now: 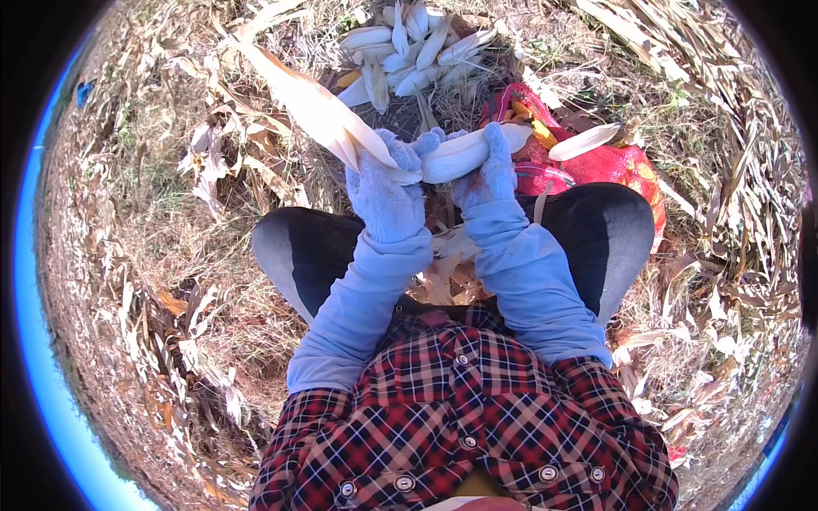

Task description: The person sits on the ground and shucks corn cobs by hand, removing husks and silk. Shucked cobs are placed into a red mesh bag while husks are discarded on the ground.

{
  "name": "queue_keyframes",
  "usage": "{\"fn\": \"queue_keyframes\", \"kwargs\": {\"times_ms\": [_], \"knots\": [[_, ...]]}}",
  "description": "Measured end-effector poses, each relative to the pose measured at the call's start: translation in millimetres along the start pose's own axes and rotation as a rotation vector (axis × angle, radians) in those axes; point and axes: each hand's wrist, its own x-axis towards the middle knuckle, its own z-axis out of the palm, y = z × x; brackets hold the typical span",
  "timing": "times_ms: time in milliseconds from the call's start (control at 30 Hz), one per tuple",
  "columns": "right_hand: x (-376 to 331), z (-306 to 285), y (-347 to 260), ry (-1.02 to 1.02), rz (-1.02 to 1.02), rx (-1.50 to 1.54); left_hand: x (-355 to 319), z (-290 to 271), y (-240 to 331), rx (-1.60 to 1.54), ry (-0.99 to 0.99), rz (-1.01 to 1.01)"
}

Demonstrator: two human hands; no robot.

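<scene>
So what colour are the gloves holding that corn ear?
Light blue knit gloves, matching the sleeves; the head view shows them best.

I see the pale corn ear (464, 153) lying crosswise between my 2 hands, in front of my knees. My gloved left hand (385, 189) sits at its left end, touching the long dry husk leaves (311, 106) that stretch up and to the left from there. My gloved right hand (487, 170) wraps its middle. Beyond the hands, farther from me, lies a heap of pale husked corn ears (409, 47) on the dry stalk litter. To the right of my right hand, just past the right knee (601, 238), rests a red mesh sack (609, 162), with 1 loose pale husk leaf (584, 141) lying on it. Dry stalk litter (162, 255) surrounds everything on every side.
</scene>
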Motion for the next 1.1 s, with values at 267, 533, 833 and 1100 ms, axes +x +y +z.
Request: {"fn": "queue_keyframes", "kwargs": {"times_ms": [267,533,833,1100], "knots": [[24,-30,-18,-0.094,0.090,-0.004,-7,18,-9,-0.191,0.224,-0.259],[44,-62,-67,-0.249,0.061,-0.313,-9,10,41,0.023,0.080,-0.479],[-13,18,-99,-0.324,-0.054,-0.380,52,-273,213,0.712,0.600,0.398],[-1,-1,-76,-0.245,0.031,-0.456,-13,-482,194,1.742,0.850,-0.108]]}}
